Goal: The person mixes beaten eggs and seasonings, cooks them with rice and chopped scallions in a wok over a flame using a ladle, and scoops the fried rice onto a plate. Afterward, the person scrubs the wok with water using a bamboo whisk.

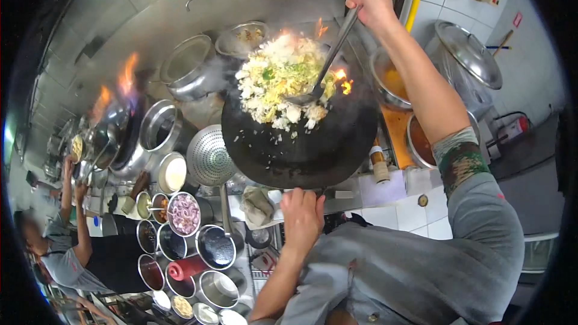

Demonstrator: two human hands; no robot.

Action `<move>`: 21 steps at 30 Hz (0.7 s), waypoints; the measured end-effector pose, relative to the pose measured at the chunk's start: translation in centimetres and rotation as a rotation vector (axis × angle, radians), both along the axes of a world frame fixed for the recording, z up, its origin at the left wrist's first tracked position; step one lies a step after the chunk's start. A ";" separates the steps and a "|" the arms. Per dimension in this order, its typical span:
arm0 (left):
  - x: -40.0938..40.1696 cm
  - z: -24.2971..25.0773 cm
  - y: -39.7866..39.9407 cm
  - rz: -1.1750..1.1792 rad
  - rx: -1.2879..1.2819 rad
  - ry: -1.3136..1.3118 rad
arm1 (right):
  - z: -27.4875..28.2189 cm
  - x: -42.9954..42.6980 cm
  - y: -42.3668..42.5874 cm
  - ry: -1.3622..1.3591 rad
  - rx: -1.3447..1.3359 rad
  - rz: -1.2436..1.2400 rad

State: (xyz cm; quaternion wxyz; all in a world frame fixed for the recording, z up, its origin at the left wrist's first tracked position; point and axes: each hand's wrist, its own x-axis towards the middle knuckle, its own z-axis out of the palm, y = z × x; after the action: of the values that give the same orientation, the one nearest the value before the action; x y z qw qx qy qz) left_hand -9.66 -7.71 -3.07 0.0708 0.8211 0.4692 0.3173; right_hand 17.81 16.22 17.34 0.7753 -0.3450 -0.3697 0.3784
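My right hand (371, 0) grips the long handle of a metal wok ladle (307, 95), raised at the top, with orange-brown wood at the handle's end. The ladle's bowl rests in or against a mass of fried rice with egg and greens (284, 72) at the far side of a large black wok (298, 153). Loose grains lie on the wok's bare near side. My left hand (301, 216) is closed at the wok's near rim; what exactly its fingers hold is hidden. Flames and steam rise behind and right of the rice.
A perforated strainer (210, 155) lies left of the wok beside a folded cloth (257, 206). Metal pots, including one of sliced onions (184, 214), and a red squeeze bottle (186, 267) crowd the lower left. A co-worker (76, 253) stands farther left near another flaming wok (113, 135).
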 end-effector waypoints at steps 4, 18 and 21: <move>1.3 5.9 5.2 -0.042 0.088 -0.140 | 1.6 -3.8 -1.4 -0.246 -0.099 -0.219; -1.1 -2.2 10.7 0.033 0.062 0.038 | 4.2 -3.5 -2.5 -0.129 0.079 0.148; -0.4 -2.4 11.5 0.026 -0.001 0.100 | 0.0 -1.4 0.4 -0.127 0.188 0.109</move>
State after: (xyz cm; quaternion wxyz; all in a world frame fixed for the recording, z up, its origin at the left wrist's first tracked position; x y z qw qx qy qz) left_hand -10.08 3.78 -5.42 0.0435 0.8298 0.4829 0.2764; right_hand 16.40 16.64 17.36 0.7575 -0.2735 -0.4699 0.3613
